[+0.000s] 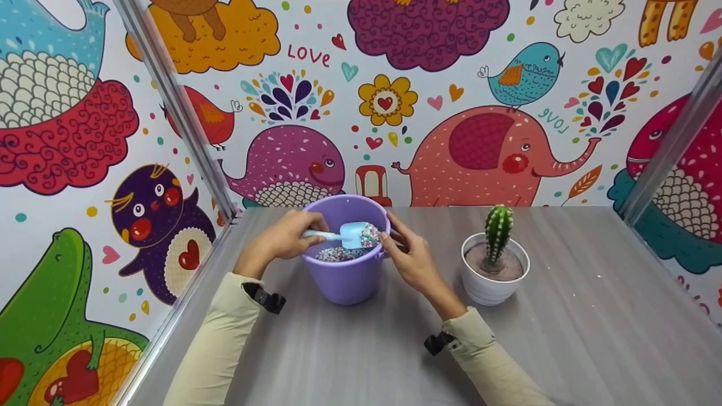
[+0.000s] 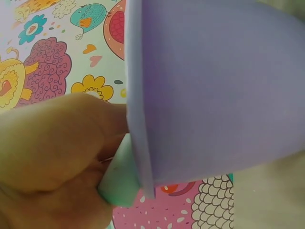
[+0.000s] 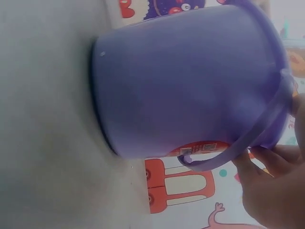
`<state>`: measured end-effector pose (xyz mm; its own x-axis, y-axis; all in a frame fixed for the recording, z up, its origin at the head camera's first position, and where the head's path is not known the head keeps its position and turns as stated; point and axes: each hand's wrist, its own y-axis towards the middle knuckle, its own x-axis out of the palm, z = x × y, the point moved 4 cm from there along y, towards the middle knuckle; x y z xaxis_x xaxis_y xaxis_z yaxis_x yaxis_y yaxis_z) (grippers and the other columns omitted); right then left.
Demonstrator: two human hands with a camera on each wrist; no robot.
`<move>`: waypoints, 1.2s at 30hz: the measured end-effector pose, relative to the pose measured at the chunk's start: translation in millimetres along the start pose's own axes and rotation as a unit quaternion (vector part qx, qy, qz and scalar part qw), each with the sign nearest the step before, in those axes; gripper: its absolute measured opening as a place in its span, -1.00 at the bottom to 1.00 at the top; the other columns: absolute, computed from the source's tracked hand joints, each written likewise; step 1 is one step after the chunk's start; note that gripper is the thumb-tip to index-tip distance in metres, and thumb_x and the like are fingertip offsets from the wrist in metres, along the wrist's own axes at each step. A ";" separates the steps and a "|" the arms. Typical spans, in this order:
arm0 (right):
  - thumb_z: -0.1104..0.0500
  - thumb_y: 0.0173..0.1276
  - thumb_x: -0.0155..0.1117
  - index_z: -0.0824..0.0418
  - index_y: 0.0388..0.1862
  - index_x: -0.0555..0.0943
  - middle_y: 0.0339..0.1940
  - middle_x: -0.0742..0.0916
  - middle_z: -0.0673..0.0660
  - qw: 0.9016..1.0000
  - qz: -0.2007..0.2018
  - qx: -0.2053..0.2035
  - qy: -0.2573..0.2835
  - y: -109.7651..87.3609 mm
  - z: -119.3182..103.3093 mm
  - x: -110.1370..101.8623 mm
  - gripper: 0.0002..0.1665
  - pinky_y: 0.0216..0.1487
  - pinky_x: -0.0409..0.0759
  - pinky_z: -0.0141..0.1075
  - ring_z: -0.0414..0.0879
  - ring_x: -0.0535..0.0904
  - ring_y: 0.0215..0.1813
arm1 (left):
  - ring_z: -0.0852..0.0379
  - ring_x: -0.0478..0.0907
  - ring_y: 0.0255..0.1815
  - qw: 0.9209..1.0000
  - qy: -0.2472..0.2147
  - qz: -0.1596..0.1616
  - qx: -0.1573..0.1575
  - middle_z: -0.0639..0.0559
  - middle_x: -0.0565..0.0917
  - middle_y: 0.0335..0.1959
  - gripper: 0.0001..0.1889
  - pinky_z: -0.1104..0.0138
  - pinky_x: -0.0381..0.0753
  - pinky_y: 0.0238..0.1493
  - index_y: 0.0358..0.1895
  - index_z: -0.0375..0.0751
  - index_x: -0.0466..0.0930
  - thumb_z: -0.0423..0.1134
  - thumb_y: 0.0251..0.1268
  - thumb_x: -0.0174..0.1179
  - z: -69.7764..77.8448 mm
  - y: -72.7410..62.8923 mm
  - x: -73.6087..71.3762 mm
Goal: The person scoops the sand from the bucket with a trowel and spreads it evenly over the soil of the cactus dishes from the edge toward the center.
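Note:
A purple bucket [image 1: 344, 283] stands upright on the table, with small multicoloured pebbles [image 1: 340, 255] inside it. My left hand [image 1: 289, 235] grips the handle of a light blue toy shovel [image 1: 351, 234] at the bucket's left rim. The shovel's blade lies over the bucket's opening and bears some of the pebbles. In the left wrist view the end of the shovel handle [image 2: 121, 176] sticks out from the hand beside the rim. My right hand [image 1: 413, 256] holds the bucket's right rim, its fingers outside. The bucket's carrying handle [image 3: 248, 136] hangs down in the right wrist view.
A green cactus [image 1: 498, 234] stands in a white pot [image 1: 491, 293] to the right of the bucket. The grey wood-grain table [image 1: 361, 361] runs back to walls printed with cartoon animals [image 1: 479, 163]. Metal posts [image 1: 180, 107] mark the corners.

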<state>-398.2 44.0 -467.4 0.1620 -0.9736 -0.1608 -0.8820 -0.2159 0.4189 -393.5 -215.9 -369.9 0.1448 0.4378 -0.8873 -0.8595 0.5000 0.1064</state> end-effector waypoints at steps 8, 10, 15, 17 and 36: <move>-0.03 0.61 0.36 0.12 0.66 0.43 0.53 0.65 0.20 1.000 0.019 -0.018 -0.013 -4.2 -0.9 -1.1 -0.26 0.16 0.77 -0.20 0.16 0.74 0.36 | -0.04 0.76 -0.14 0.999 -0.006 0.037 0.005 -0.19 0.84 -0.12 -0.88 0.07 0.79 0.02 -0.03 -0.33 0.76 -0.37 0.50 0.34 -1.2 -5.8 1.3; -0.01 0.61 0.36 0.15 0.66 0.43 0.52 0.66 0.20 1.000 0.018 -0.022 -0.012 -5.2 -1.3 -2.2 -0.26 0.16 0.77 -0.19 0.17 0.73 0.38 | -0.05 0.76 -0.14 0.999 -0.002 0.048 0.004 -0.19 0.84 -0.12 -0.87 0.07 0.79 0.02 -0.02 -0.32 0.76 -0.36 0.50 0.33 -0.8 -6.2 0.9; 0.00 0.63 0.34 0.15 0.65 0.44 0.52 0.67 0.17 1.000 0.005 -0.029 -0.009 -9.5 -2.3 -5.8 -0.29 0.23 0.75 -0.21 0.13 0.70 0.43 | -0.11 0.79 -0.06 0.998 0.000 0.057 0.004 -0.23 0.84 -0.06 -0.84 0.05 0.80 0.07 0.03 -0.34 0.76 -0.35 0.52 0.32 3.4 -6.9 0.3; 0.01 0.62 0.35 0.16 0.64 0.45 0.51 0.67 0.17 0.999 -0.003 -0.032 -0.004 -11.7 -3.1 -8.2 -0.30 0.28 0.73 -0.18 0.11 0.68 0.45 | -0.12 0.80 -0.05 0.998 -0.002 0.056 0.005 -0.23 0.84 -0.04 -0.83 0.05 0.80 0.08 0.04 -0.35 0.75 -0.34 0.53 0.32 5.9 -7.4 0.1; 0.21 0.50 0.48 0.10 0.47 0.61 0.36 0.77 0.05 0.976 0.002 -0.139 -0.169 -66.8 -18.8 -74.7 -0.41 0.31 0.72 -0.12 0.02 0.74 0.36 | -0.02 0.74 -0.14 0.998 -0.004 0.066 0.010 -0.19 0.83 -0.10 -0.82 0.12 0.80 -0.01 0.03 -0.32 0.76 -0.31 0.52 0.34 22.3 -12.5 -3.6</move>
<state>-343.1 129.8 -466.5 -0.0379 -0.9047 -0.4243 -0.7208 -0.2693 0.6387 -372.4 -207.0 -358.0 0.0344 0.5070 -0.8612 -0.8617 0.4516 0.2315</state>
